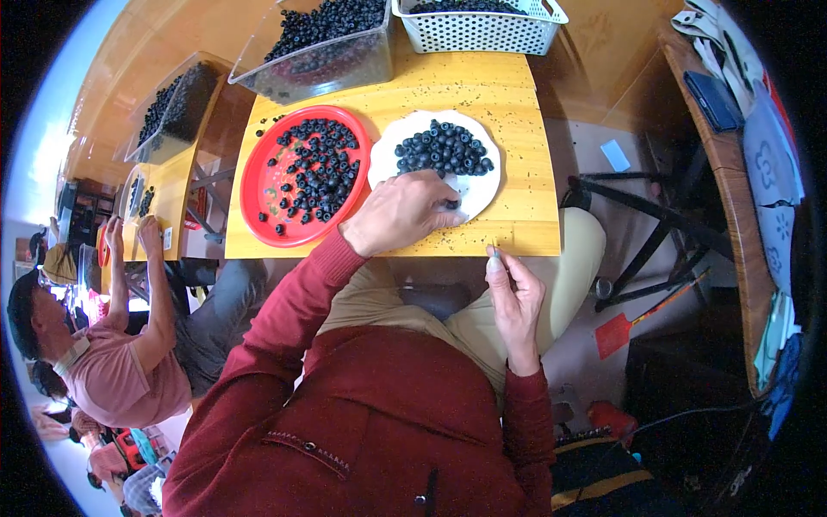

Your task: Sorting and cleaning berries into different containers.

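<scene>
My left hand (403,209) reaches over the near part of a scalloped white plate (386,140). Between its thumb and fingers is a dark blueberry (451,205). A heap of blueberries (444,148) lies on the plate just beyond the hand. My right hand (517,302) is raised in front of the table's near edge, its thumb and forefinger pinched together; whatever they hold is too small to make out. Left of the white plate is an oval red tray (255,191) with many loose blueberries (320,168) spread across it.
Brown specks dot the wooden table (525,185). At its far side stand a clear bin (323,65) and a perforated white basket (482,34), both holding blueberries. A person (129,370) works at another table on the left. A metal stand (633,202) and red fly swatter (613,336) are at right.
</scene>
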`<state>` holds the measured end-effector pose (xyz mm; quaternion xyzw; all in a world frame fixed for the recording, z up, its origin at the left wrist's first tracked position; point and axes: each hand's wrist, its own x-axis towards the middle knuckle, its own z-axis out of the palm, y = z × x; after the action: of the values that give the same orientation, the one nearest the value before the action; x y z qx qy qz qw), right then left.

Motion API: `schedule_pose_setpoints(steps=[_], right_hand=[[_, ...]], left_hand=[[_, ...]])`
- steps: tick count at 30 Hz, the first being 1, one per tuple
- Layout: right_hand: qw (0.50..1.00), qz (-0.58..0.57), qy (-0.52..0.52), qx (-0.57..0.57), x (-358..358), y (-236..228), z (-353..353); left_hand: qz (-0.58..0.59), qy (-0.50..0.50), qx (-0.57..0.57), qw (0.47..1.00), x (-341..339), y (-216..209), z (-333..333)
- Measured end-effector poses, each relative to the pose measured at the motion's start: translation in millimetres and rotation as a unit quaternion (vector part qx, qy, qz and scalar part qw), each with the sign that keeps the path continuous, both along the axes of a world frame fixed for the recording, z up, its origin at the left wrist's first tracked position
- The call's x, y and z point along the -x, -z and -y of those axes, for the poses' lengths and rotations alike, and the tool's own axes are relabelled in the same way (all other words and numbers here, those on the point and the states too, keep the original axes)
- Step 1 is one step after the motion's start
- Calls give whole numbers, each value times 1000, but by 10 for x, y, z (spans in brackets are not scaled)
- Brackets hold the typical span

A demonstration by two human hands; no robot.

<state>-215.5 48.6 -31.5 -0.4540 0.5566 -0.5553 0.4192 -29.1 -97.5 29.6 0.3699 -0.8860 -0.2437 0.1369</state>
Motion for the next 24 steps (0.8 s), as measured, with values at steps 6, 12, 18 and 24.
schedule_pose_setpoints(steps=[6, 12, 18, 24], right_hand=[[1000, 14, 2, -13, 4, 20, 20], [999, 33, 19, -14, 9, -95, 77], [998, 52, 22, 19, -123, -386, 259], [992, 56, 7, 113, -356, -543, 453]], left_hand=[[-27, -1, -14, 1000, -6, 60, 25], [-170, -34, -81, 982, 0, 88, -47], [-352, -71, -372, 856, -13, 53, -233], [-428, -72, -437, 788, -8, 72, -400]])
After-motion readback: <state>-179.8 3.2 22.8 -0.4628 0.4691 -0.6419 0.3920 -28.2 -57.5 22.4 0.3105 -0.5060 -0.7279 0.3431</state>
